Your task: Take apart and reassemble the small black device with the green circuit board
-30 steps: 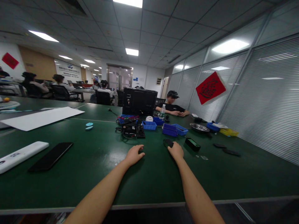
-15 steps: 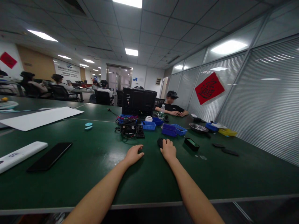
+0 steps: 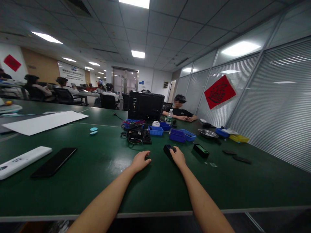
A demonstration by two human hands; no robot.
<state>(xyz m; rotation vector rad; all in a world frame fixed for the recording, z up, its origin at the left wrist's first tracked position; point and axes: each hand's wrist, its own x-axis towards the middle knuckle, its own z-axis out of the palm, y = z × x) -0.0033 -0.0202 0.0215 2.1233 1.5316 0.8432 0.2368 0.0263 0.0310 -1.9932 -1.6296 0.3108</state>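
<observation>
My right hand (image 3: 178, 156) is at a small black box (image 3: 167, 149) on the green table (image 3: 155, 191). Its thumb and fingers close on the right side of the box and cover part of it. Whether something small is also between the fingertips cannot be made out. To the left, my left hand (image 3: 141, 161) rests on the tabletop with nothing in it, thumb and fingers apart. A second black box (image 3: 201, 150), open on top and greenish inside, lies to the right of my right hand. Near it are a small ring (image 3: 205, 163) and a clear flat piece (image 3: 213, 164).
Ahead stand a black monitor (image 3: 146, 105), a tangle of cables, a baseball (image 3: 155, 123), blue bins (image 3: 177, 135) and a water bottle (image 3: 169, 116). A steel pan (image 3: 208, 133) lies right; a black phone-like slab (image 3: 54, 161) and white bar (image 3: 25, 161) lie left. A person (image 3: 180, 111) sits opposite.
My right hand has shifted slightly right and its fingers have drawn together, so more of the black box shows. The left hand stays in place. The view has turned slightly.
</observation>
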